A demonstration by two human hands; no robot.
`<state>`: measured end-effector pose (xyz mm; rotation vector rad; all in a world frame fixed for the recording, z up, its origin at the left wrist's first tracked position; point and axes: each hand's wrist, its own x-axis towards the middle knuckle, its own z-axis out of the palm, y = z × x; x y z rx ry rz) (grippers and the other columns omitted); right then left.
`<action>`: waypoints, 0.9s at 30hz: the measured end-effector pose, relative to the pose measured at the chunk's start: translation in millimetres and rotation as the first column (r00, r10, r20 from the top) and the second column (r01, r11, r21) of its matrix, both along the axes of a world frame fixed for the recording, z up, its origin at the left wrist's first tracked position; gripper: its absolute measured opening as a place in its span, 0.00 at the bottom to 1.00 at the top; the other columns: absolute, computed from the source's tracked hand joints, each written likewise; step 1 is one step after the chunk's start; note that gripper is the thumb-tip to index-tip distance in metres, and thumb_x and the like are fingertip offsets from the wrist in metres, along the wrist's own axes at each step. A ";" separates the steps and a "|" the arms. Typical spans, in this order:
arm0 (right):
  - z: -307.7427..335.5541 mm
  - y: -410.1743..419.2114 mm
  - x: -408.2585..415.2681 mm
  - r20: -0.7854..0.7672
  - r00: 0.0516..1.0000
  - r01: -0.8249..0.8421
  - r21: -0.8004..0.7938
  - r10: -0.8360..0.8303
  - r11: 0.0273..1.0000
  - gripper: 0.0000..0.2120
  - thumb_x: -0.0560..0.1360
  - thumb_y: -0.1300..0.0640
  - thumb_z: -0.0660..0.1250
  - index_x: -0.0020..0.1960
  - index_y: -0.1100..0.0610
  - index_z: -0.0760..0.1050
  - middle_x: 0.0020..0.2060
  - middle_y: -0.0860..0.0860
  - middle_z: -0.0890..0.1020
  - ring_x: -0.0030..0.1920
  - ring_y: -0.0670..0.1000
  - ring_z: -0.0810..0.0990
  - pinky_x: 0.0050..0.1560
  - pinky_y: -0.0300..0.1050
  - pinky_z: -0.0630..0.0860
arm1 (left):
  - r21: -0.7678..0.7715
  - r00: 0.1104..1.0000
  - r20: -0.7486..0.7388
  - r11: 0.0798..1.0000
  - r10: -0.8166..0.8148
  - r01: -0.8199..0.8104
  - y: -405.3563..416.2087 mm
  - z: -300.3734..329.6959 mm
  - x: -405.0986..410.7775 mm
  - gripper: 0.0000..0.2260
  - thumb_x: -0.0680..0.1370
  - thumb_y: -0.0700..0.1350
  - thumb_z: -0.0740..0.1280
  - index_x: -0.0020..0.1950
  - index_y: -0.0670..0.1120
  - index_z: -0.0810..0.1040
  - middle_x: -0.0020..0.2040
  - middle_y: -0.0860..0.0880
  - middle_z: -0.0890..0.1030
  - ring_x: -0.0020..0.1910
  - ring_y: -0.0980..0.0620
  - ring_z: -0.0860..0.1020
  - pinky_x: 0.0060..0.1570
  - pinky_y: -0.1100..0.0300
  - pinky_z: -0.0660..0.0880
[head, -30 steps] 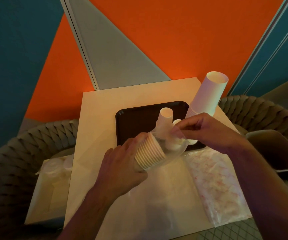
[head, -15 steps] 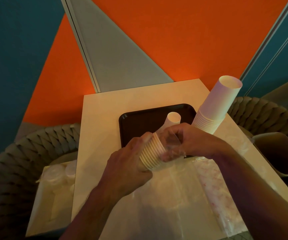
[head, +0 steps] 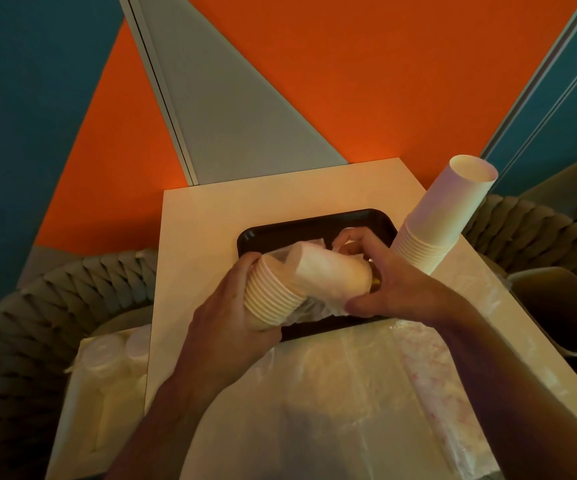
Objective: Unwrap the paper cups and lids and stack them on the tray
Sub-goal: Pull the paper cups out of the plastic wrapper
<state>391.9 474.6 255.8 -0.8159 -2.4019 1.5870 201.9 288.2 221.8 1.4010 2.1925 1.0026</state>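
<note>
My left hand (head: pixel 226 323) grips the rim end of a stack of small paper cups (head: pixel 276 296), held sideways over the near edge of the dark tray (head: pixel 301 230). Clear plastic wrap (head: pixel 321 268) still covers the stack's far end. My right hand (head: pixel 380 282) pinches that wrap, fingers curled round the covered end. A tall stack of larger white cups (head: pixel 443 220) stands tilted at the tray's right edge.
Loose plastic bags (head: pixel 366 393) lie flat on the white table (head: pixel 211 220) in front of me. A bag of wrapped lids (head: pixel 114 355) sits on the wicker chair (head: pixel 37 306) to the left. A dark bin (head: pixel 564 306) stands at the right.
The cup stack has risen and shifted over the tray. My right hand has slid along the stack, and the wrap is now bunched around the far end.
</note>
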 end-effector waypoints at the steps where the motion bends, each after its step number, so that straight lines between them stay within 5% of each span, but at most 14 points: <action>1: -0.9 -1.9 -3.1 0.038 0.999 -0.020 0.037 0.019 0.999 0.40 0.65 0.63 0.81 0.65 0.36 0.64 0.61 0.41 0.71 0.60 0.47 0.75 0.51 0.45 0.84 | 0.005 1.000 0.004 1.000 -0.004 0.004 1.9 -0.2 0.7 0.45 0.67 0.52 0.81 0.74 0.66 0.55 0.63 0.66 0.68 0.62 0.60 0.70 0.52 0.65 0.72; 7: -5.2 -3.0 -12.7 0.118 0.989 0.076 0.078 -0.085 0.994 0.40 0.64 0.53 0.83 0.67 0.38 0.62 0.58 0.37 0.72 0.56 0.44 0.76 0.47 0.38 0.79 | 0.014 0.999 0.045 1.000 -0.008 0.008 6.9 -5.8 2.2 0.44 0.67 0.53 0.81 0.72 0.68 0.56 0.61 0.69 0.68 0.59 0.63 0.71 0.50 0.69 0.70; 10: -16.4 1.9 -5.8 0.081 0.975 0.206 0.019 -0.206 0.978 0.44 0.63 0.56 0.84 0.68 0.40 0.60 0.58 0.40 0.73 0.55 0.46 0.77 0.39 0.36 0.79 | 0.034 0.996 0.065 0.998 0.055 -0.057 6.8 -5.7 -2.3 0.44 0.66 0.51 0.82 0.74 0.63 0.58 0.64 0.64 0.69 0.62 0.60 0.71 0.57 0.56 0.77; 13: -25.4 8.1 -3.3 -0.027 0.942 0.331 -0.070 -0.333 0.941 0.47 0.61 0.53 0.85 0.72 0.42 0.61 0.59 0.44 0.76 0.57 0.47 0.78 0.44 0.40 0.79 | 0.047 0.994 0.072 0.996 0.077 -0.081 6.1 -7.8 -6.5 0.43 0.66 0.51 0.82 0.73 0.63 0.59 0.63 0.64 0.70 0.60 0.59 0.72 0.56 0.52 0.78; 17: -17.1 22.9 -11.9 -0.158 0.892 0.391 -0.202 -0.424 0.898 0.31 0.66 0.46 0.67 0.68 0.53 0.69 0.52 0.45 0.78 0.53 0.40 0.80 0.47 0.34 0.74 | 0.034 0.993 0.088 0.996 0.078 -0.081 9.5 -11.8 -8.0 0.43 0.66 0.51 0.82 0.72 0.64 0.59 0.63 0.63 0.71 0.59 0.58 0.73 0.54 0.51 0.79; 19: -11.9 35.1 -18.8 -0.195 0.833 0.472 -0.236 -0.518 0.849 0.28 0.68 0.49 0.68 0.67 0.53 0.71 0.52 0.48 0.79 0.53 0.47 0.79 0.45 0.39 0.73 | 0.031 0.992 0.095 0.996 0.080 -0.083 12.4 -13.9 -8.6 0.43 0.66 0.51 0.82 0.73 0.63 0.59 0.63 0.62 0.72 0.59 0.58 0.73 0.53 0.52 0.79; 23: -15.5 55.2 -33.4 -0.181 0.790 0.604 0.072 -0.586 0.793 0.33 0.71 0.54 0.78 0.69 0.51 0.64 0.53 0.44 0.77 0.54 0.51 0.79 0.46 0.45 0.76 | 0.040 0.990 0.104 0.994 0.094 -0.099 14.8 -16.7 -10.1 0.44 0.65 0.50 0.82 0.73 0.62 0.59 0.62 0.61 0.72 0.59 0.56 0.74 0.51 0.55 0.79; 27: -26.8 68.4 -41.1 -0.194 0.872 0.490 0.314 -0.450 0.813 0.39 0.69 0.57 0.77 0.72 0.44 0.60 0.55 0.48 0.76 0.54 0.54 0.76 0.49 0.48 0.73 | 0.033 0.988 0.112 0.993 0.106 -0.110 11.1 -21.3 -10.4 0.45 0.66 0.51 0.82 0.73 0.62 0.56 0.62 0.60 0.71 0.57 0.56 0.75 0.46 0.63 0.77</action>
